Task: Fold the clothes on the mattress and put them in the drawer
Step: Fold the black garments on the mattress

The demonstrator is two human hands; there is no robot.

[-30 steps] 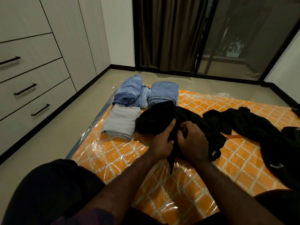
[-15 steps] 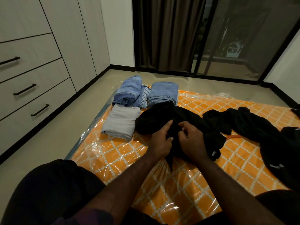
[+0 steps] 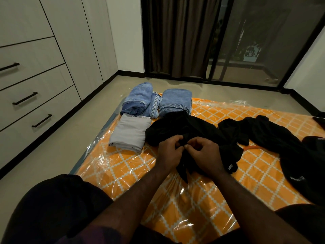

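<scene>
- Black garment [image 3: 184, 129]: one, crumpled mid-mattress [image 3: 228, 199]; no long axis can be determined.
- Left hand [image 3: 169, 152] and right hand [image 3: 205, 155]: a fold of the garment is pinched by both.
- Folded items: three denim pieces [image 3: 158, 103], one grey piece [image 3: 130, 132].
- Drawers [image 3: 31, 95]: three handles are counted, closed.
- Dark clothes [image 3: 281, 138] at right: cut off; count unclear.

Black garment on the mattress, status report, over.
Left hand and right hand both pinch black garment, unfolded. Drawers closed. Second black garment loose alongside, not blocking.
</scene>
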